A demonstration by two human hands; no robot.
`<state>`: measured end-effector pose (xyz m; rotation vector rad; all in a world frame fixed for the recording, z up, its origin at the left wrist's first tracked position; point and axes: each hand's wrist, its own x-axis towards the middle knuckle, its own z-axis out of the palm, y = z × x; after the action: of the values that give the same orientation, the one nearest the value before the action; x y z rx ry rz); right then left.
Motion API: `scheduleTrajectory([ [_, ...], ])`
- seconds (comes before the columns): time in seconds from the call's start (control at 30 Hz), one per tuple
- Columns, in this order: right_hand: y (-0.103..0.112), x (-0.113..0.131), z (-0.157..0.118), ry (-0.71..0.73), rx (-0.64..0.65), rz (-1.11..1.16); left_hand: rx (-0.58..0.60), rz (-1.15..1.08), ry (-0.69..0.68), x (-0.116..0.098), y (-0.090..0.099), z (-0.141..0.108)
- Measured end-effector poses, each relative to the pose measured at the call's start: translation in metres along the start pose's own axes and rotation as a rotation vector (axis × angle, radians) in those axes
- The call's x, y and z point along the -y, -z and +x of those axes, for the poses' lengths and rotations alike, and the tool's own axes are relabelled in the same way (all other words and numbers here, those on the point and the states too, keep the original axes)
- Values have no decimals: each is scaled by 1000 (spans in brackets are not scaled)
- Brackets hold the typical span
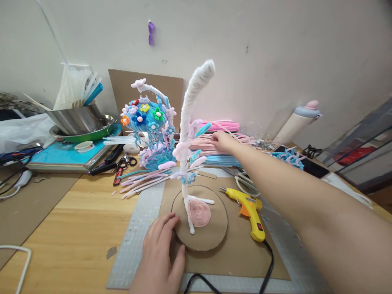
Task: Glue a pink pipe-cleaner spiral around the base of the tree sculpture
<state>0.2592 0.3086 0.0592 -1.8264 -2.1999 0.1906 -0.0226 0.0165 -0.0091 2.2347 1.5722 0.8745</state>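
My left hand point(162, 255) lies at the left edge of a round cardboard disc point(218, 234), fingers stretched and thumb apart. From the disc rises a white fuzzy-wrapped stem point(184, 118), curved at the top, with pastel flowers and leaves along it. A flat pink coil point(199, 212) sits on the disc between the stem's white feet. My right hand point(224, 141) reaches far forward to the pink pipe cleaners point(200, 141), its fingertips pinched together among them. Blue pipe cleaners point(219, 160) lie just in front of that pile.
A yellow glue gun point(249, 210) lies right of the disc, its black cord running forward. Scissors point(243, 179) rest behind it. A finished-looking blue flowered ornament point(147, 118) stands at back left, near a steel bowl point(76, 118). Under the disc are cardboard point(245, 261) and a cutting mat point(128, 253).
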Motion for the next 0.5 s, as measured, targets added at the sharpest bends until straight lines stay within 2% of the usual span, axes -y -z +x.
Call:
scheduleTrajectory([
  [0.13, -1, -8, 5, -20, -102, 124, -1, -19, 17, -1, -2, -1],
  [0.3, 6, -14, 10, -37, -289, 369, -68, -65, 50, -5, -6, -1],
  [0.4, 23, -7, 12, -34, -452, 546, -83, -72, 52, -6, -7, -1],
  [0.5, 54, 7, 10, -18, -653, 713, -88, -69, 57, -5, -9, -2],
])
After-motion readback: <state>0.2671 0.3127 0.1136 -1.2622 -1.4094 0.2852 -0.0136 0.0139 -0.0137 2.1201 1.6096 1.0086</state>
